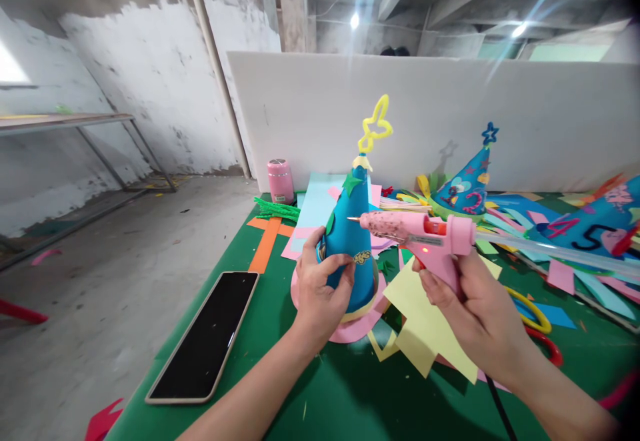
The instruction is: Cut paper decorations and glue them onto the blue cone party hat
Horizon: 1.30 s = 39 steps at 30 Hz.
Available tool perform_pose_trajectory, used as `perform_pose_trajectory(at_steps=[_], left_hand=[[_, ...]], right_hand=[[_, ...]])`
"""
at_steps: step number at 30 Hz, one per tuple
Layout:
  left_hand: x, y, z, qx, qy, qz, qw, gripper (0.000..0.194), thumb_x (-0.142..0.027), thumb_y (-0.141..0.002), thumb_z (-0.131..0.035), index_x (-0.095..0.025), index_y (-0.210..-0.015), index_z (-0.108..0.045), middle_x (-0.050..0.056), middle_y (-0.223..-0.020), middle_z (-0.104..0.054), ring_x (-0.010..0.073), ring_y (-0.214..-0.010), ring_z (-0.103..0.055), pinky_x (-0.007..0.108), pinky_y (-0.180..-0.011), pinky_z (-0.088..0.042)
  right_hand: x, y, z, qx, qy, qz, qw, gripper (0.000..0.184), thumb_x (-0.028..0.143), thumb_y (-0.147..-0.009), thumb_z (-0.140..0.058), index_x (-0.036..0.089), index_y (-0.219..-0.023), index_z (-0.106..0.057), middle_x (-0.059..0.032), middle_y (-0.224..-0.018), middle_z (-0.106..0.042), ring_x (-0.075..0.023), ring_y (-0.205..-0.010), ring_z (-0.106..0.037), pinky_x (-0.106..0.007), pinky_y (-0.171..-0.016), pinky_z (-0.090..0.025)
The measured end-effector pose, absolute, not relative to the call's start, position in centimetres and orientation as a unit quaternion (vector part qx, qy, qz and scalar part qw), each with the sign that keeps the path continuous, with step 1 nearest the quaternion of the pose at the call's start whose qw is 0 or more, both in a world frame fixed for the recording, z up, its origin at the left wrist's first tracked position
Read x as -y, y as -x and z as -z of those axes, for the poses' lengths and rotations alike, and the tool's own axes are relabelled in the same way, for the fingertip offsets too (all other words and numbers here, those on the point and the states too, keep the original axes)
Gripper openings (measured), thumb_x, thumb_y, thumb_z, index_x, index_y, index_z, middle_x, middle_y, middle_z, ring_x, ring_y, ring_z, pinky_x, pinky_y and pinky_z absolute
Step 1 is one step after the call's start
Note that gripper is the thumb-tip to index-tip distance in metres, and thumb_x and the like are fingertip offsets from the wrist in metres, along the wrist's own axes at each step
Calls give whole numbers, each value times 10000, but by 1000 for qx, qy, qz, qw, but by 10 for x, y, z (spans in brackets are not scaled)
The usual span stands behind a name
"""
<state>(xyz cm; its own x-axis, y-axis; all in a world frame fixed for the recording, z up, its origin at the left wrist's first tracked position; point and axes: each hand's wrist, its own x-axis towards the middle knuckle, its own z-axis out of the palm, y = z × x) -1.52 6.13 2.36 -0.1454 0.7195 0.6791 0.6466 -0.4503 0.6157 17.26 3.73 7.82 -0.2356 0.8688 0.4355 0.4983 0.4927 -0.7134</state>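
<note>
A blue cone party hat (346, 227) stands upright at the middle, with green leaf shapes, a pink brim and a yellow pipe-cleaner shape (375, 124) on top. My left hand (320, 287) is at its left front; thumb and forefinger pinch the end of a small gold filigree ornament (362, 257) against the blue surface. Another finger rests along the hat's left side. In my right hand (463, 301) is a pink glue gun (417, 231), gripped by its handle. Its metal nozzle points left, just in front of the hat; I cannot tell whether they touch. A clear glue stick (555, 251) extends from its back.
A phone (207, 337) lies at the green table's (250, 367) left edge. Behind are green pipe cleaners (277, 209) and a pink canister (281, 181). Yellow paper (417, 317), scissors (545, 344) and decorated hats (463, 184) lie to the right. A white board (300, 114) stands behind.
</note>
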Motion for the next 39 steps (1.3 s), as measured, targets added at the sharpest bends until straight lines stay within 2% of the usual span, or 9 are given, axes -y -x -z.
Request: perform_pose_trajectory(at_steps=[3, 8, 13, 19, 23, 26, 33, 37, 39], left_hand=[[-61, 15, -24, -526, -652, -546, 33, 97, -163, -739, -549, -218, -719, -626, 86, -1244, -391, 272, -1145, -396, 461, -892, -378], [-61, 17, -22, -524, -655, -544, 31, 100, -162, -742, -542, -216, -735, -627, 79, -1256, -379, 264, -1160, -384, 447, -907, -374], [-60, 17, -23, -533, -649, -542, 48, 104, -185, -751, -539, -214, -729, -637, 82, -1257, -370, 264, -1174, -377, 441, -926, -367], [-60, 16, -24, -527, -643, -553, 58, 94, -191, -749, -548, -203, -728, -638, 101, -1254, -372, 271, -1165, -390, 447, -927, -368], [-59, 17, -24, -525, -643, -555, 58, 95, -197, -751, -549, -203, -725, -640, 102, -1244, -380, 271, -1147, -408, 444, -915, -380], [-60, 17, -23, -523, -643, -557, 52, 90, -198, -752, -553, -206, -742, -642, 97, -1244, -381, 264, -1143, -413, 436, -921, -376], [-62, 17, -21, -520, -644, -559, 38, 81, -187, -743, -559, -203, -729, -638, 90, -1227, -401, 264, -1141, -418, 429, -921, -384], [-63, 17, -21, -516, -644, -563, 35, 73, -187, -744, -561, -207, -743, -631, 81, -1219, -412, 263, -1153, -410, 425, -925, -389], [-63, 17, -21, -514, -647, -562, 38, 77, -181, -748, -557, -207, -751, -629, 83, -1227, -403, 259, -1163, -400, 422, -930, -386]], right_hand=[[-37, -171, -80, 761, 443, -237, 410, 277, 294, -848, -443, 256, -1119, -397, -13, -827, -524, -154, -645, -480, -252, -557, -417], [-36, -176, -76, 756, 460, -228, 405, 229, 302, -844, -448, 237, -1063, -428, 6, -694, -502, -146, -558, -457, -252, -490, -395], [-39, -182, -68, 739, 466, -212, 439, 240, 316, -843, -454, 233, -1067, -439, -10, -742, -534, -157, -613, -498, -248, -502, -406], [-38, -186, -65, 729, 470, -214, 448, 259, 327, -834, -469, 236, -1074, -438, 9, -699, -489, -145, -576, -472, -247, -503, -413], [-38, -188, -64, 712, 484, -249, 443, 203, 348, -828, -476, 241, -1000, -457, 6, -703, -495, -150, -601, -476, -249, -502, -404], [-40, -188, -64, 682, 465, -313, 469, 164, 369, -827, -479, 236, -923, -469, 21, -655, -464, -137, -591, -455, -238, -516, -408], [-56, -184, -66, 500, 378, -576, 525, 61, 293, -835, -507, 247, -874, -500, 57, -561, -448, -82, -545, -431, -171, -497, -374], [-65, -183, -70, 406, 358, -647, 537, 86, 274, -800, -557, 243, -880, -543, 56, -544, -461, -68, -527, -468, -122, -419, -355], [-68, -184, -72, 386, 368, -656, 534, 126, 260, -771, -590, 235, -891, -560, 47, -563, -496, -65, -521, -475, -124, -430, -392]])
